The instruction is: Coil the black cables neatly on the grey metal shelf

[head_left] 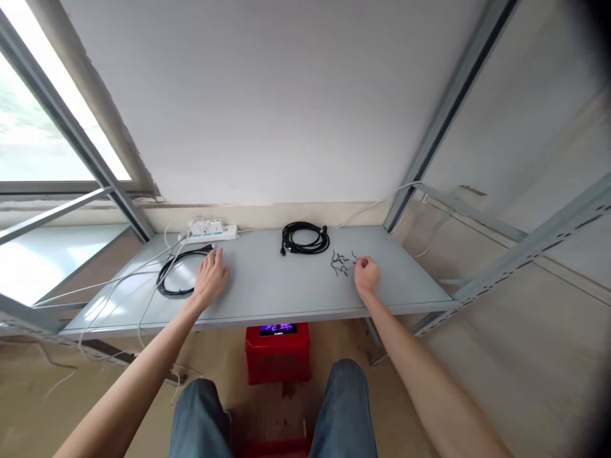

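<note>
head camera | above the knees point(351, 397) | faces forward and down | shelf point(258, 286) near

Medium-blue, slightly faded denim trousers point(347, 407), two long, slender, bare forearms point(147, 359) and bare, slim-fingered hands point(210, 278).

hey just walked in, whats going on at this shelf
A person sits at a metal shelf with both hands over it. The left hand is by the end of a looped black cable; the right hand, fingers curled, is beside small dark ties. Whether it holds one is unclear. A second black cable lies coiled between the hands, near the wall.
</note>
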{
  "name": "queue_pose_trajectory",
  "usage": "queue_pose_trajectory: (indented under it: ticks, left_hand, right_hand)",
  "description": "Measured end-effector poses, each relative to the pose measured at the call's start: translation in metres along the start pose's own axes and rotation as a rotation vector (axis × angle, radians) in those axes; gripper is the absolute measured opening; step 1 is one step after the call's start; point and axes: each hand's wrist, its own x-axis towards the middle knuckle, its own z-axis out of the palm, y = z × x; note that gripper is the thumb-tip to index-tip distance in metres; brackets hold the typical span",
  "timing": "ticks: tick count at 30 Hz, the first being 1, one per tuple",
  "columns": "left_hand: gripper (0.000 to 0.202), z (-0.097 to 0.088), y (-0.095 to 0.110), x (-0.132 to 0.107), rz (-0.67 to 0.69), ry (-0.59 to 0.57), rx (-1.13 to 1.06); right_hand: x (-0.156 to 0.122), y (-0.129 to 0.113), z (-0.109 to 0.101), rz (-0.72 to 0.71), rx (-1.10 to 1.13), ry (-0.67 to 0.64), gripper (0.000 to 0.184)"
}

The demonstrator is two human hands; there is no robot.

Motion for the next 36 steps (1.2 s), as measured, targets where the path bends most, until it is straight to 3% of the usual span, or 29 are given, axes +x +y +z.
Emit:
queue_pose_trajectory:
  ticks: [4, 7, 12, 20, 27, 31, 36]
  left_hand:
    - [0.052, 0.001, -0.01, -0.031, -0.032, -0.17, 0.019]
    - [0.041, 0.0, -0.006, -0.041, -0.037, -0.176, -0.017]
    - [0.036, -0.007, -0.003, -0.044, -0.011, -0.128, -0.084]
    - [0.035, -0.02, 0.021, -0.038, -0.03, -0.239, 0.091]
    - [0.047, -0.006, 0.028, -0.044, -0.161, -0.14, 0.1]
    - [0.032, -0.009, 0.033, -0.046, -0.131, -0.174, 0.14]
    - [0.028, -0.023, 0.055, -0.056, -0.011, -0.252, 0.094]
  right_hand:
    - [-0.015, -0.013, -0.011, -0.042, 0.117, 0.111, 0.039]
    - [-0.04, -0.024, -0.016, -0.198, 0.241, 0.086, 0.042]
    - [-0.092, -0.053, -0.009, -0.455, 0.309, -0.182, 0.039]
    - [-0.147, -0.122, 0.034, -0.659, 0.237, -0.579, 0.043]
    - [-0.153, -0.119, 0.063, -0.769, 0.103, -0.55, 0.054]
    - [-0.151, -0.117, 0.065, -0.735, 0.051, -0.541, 0.055]
    - [-0.152, -0.119, 0.064, -0.743, 0.031, -0.517, 0.054]
